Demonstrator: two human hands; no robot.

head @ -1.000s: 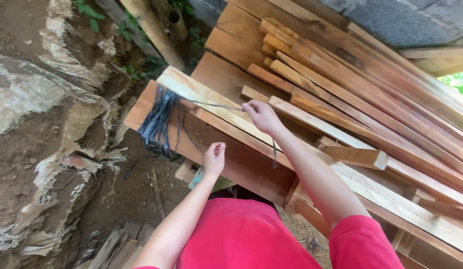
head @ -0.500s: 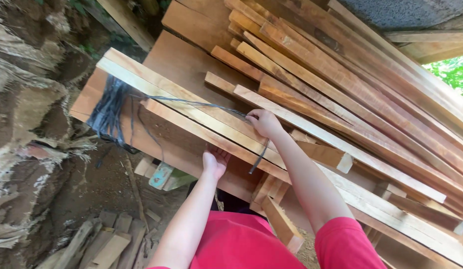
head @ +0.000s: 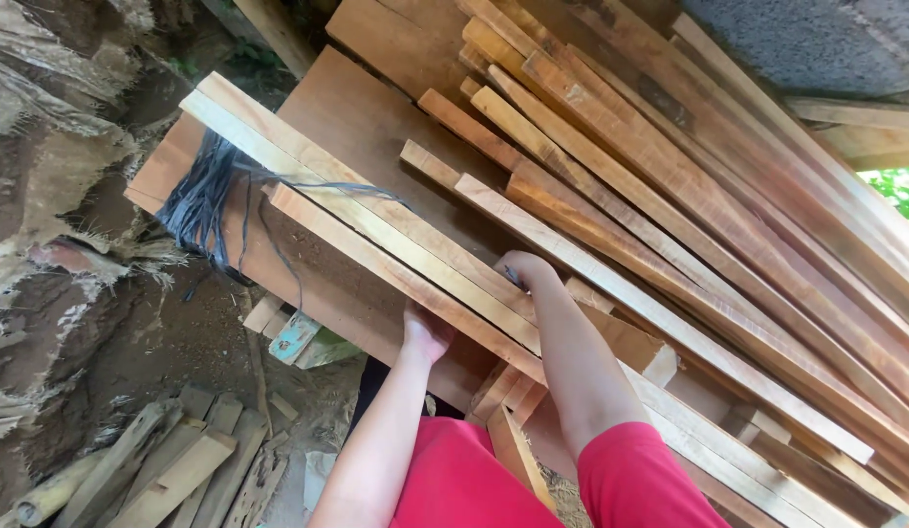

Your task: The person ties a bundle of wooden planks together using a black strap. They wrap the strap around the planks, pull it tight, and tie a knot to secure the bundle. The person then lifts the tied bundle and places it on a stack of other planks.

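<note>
left fingers (head: 422, 326) hidden under slats (head: 396, 256)

Outdoor woodyard: stacked planks (head: 611, 147), dirt ground (head: 181, 342)

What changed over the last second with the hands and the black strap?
The right hand drew a strand of the black strap back, then lowered onto the slats. The left hand rose under their edge. The strap bundle stayed on the slats' end.

left hand (head: 425, 332) reaching up, right hand (head: 526, 269) seemingly clenched
</note>
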